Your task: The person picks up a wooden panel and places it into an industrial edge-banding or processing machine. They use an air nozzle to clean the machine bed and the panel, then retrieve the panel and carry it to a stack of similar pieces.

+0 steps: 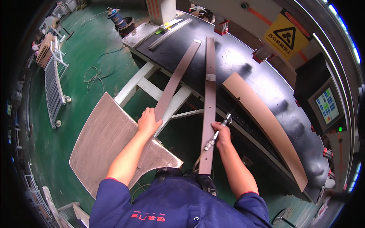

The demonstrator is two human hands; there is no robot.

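Observation:
My left hand [148,122] is closed around a long brown profile strip [178,68]. The strip's far end lies on the black machine table, and its near part passes over a brown panel [105,139] with a curved edge. In my right hand [223,135] is a slim metal air tool [211,141], apparently a blow gun, with a thin dark nozzle and a hose at its lower end. The fingers of that hand also touch the edge of a second brown strip [210,97]. This strip has small holes and a pale patch, and reaches from the table towards my legs.
On the black table [194,31] lie a wide tan strip [265,114] and a pale metal bar [171,33]. A control screen [327,104] and a yellow warning sign [286,34] are at the right. A roller conveyor [54,85] and a coiled hose [95,75] are on the green floor.

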